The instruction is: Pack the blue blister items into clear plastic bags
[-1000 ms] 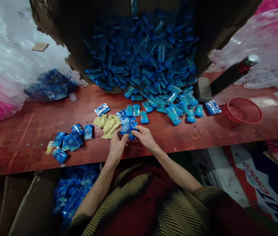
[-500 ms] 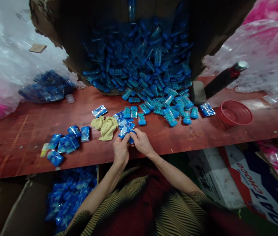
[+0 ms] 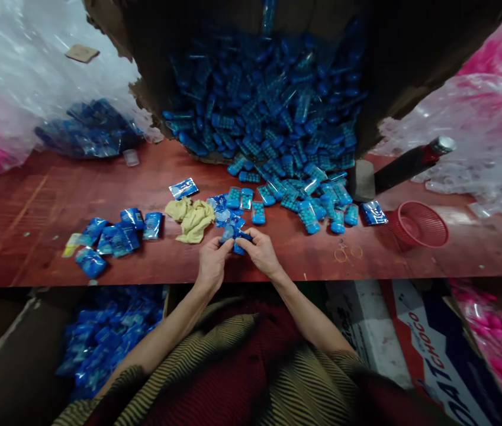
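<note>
**Both hands working 1 blue packet at the near edge of the surface**

Left hand (image 3: 212,260) and right hand (image 3: 260,251) are together, fingertips pinched on 1 small blue packet (image 3: 234,239) held just above the red surface (image 3: 33,207), near its front edge. Best handling, as a judgement: keep the grip at the packet's edges so the film does not crumple, hold it low over the surface, and keep clear of the yellow cloth (image 3: 191,217) just to the left so nothing snags.

Counts:
- 2 hands, both clamped on the same packet.
- 1 yellow cloth, touching the loose packets beside it.
- Finished blue packets (image 3: 111,238) in a left cluster: about 7, overlap makes it inexact.
- Blue pill-shaped cases (image 3: 269,112) spilling from 1 torn cardboard box (image 3: 384,53): far too many to count; about 15 lie loose on the surface.
- 1 red mesh basket (image 3: 418,223), right.
- 1 dark bottle (image 3: 406,163) lying tilted.
- 2 rubber bands (image 3: 347,253).
- 1 box of packets (image 3: 109,334) below the surface, count not tellable.
</note>
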Available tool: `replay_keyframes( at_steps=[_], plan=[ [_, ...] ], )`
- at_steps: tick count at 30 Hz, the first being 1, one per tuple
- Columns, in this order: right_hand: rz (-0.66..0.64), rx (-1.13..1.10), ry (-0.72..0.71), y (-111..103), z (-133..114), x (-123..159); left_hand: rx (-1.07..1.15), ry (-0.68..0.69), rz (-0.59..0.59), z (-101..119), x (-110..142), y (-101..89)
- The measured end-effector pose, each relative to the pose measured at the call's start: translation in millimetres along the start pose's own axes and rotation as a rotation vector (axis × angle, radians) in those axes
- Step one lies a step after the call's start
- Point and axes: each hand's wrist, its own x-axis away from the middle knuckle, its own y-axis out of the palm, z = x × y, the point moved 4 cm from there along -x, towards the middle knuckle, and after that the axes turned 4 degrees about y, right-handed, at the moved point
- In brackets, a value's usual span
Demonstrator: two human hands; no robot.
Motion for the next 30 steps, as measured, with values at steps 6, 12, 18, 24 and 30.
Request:
replay_keyframes(
  at_steps=[6,12,18,24,30],
  plan=[
    [0.066,-0.040,0.066,8.0,6.5,-3.3,0.144,-0.111,-0.007,-6.9,2.3,0.4],
    [-0.002,0.068,-0.014,3.2,6.2,-4.5,0.097,-0.287,-0.134,-4.8,0.4,-7.6],
    [0.004,-0.051,0.073,-2.1,2.0,-12.1,0.267,-0.398,-0.023,-8.3,6.0,-7.3],
    [-0.113,-0.326,0.206,1.5,-7.3,-2.5,0.358,-0.422,0.062,-10.5,5.7,-10.0],
    [-0.132,-0.385,0.196,7.6,-8.5,-0.2,0.343,-0.373,-0.041,-14.6,4.4,-11.8]
  ],
)
